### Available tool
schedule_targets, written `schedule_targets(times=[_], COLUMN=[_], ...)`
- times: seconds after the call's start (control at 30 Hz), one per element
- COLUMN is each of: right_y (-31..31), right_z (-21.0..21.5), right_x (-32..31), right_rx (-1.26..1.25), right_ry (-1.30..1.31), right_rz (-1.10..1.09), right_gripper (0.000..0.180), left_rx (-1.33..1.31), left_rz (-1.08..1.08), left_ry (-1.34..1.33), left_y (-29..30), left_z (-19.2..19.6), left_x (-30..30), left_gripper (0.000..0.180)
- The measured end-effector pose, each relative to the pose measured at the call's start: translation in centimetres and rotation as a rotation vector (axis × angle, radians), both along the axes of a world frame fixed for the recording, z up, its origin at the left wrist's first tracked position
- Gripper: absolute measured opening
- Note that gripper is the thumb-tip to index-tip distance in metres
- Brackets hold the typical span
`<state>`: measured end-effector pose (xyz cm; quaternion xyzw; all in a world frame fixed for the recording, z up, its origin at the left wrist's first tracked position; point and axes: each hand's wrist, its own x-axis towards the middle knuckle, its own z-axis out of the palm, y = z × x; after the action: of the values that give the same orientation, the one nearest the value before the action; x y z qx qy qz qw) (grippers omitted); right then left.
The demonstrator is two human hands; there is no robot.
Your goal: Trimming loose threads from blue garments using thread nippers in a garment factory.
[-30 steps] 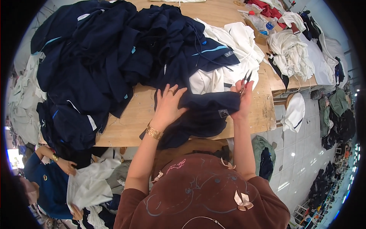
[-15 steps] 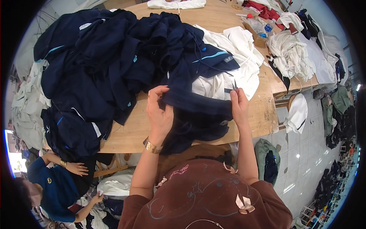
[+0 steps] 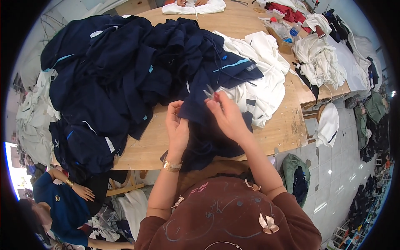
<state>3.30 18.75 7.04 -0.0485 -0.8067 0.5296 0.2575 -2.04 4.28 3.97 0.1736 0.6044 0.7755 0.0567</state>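
From the head view, the dark blue cloth (image 3: 198, 102) is on the table (image 3: 283, 135), in front of the person. The left hand (image 3: 177, 127) pinches its edge. The right hand's (image 3: 228, 114) fingers wrap around small snips (image 3: 209, 92). The cloth looks soft, light and floppy; its edge seems easiest to grab. I can't read its white strip (image 3: 188, 86).

No words or numbers can be read. At 6 o'clock, the pink squiggle (image 3: 198, 191) on the brown shirt (image 3: 237, 212) may be script, though the bent view makes that hard to tell. At 8 o'clock, 1 round badge (image 3: 57, 198) on a blue shirt (image 3: 68, 214) is too small to read. Near 9 o'clock, 1 white patch (image 3: 110, 143) marks the navy garments (image 3: 96, 100), its surface showing no clear lettering.
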Motion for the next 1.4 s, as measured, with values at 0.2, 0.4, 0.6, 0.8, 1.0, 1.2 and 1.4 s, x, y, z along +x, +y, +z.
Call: schedule_targets(times=[0.2, 0.4, 0.6, 0.8, 1.0, 1.2, 1.4], right_y=[-0.5, 3.9, 7.2, 8.1, 7.5, 7.3, 8.6], right_z=[0.1, 0.4, -1.0, -2.6, -3.0, -4.2, -5.4], right_x=[-0.5, 0.1, 1.5, 2.2, 2.1, 1.6, 1.8], right_rx=[0.036, -0.147, -0.133, -0.006, -0.052, 0.033, 0.06], right_ry=[-0.09, 0.001, 0.019, -0.016, -0.074, -0.086, 0.013], right_rz=[-0.057, -0.301, -0.399, -0.462, -0.429, -0.452, -0.616], right_gripper=[0.032, 0.028, 0.031, 0.035, 0.03, 0.033, 0.031], left_rx=[-0.179, -1.138, -0.4, 0.332, 0.652, 0.759, 0.499], left_rz=[-0.001, 0.158, -0.402, -0.564, -0.652, -0.686, -0.46], left_ry=[0.015, 0.433, -0.38, -0.76, -0.993, -1.07, -0.978], left_y=[-0.4, -2.4, -5.7, -6.1, -6.4, -5.8, -6.7], left_z=[-0.6, -0.8, -3.1, -1.7, -3.7, -3.8, -6.7], left_x=[0.2, 2.3, 1.2, 0.7, -0.5, -0.6, -2.3], left_gripper=[0.032, 0.062, 0.023, 0.032, 0.041, 0.044, 0.042])
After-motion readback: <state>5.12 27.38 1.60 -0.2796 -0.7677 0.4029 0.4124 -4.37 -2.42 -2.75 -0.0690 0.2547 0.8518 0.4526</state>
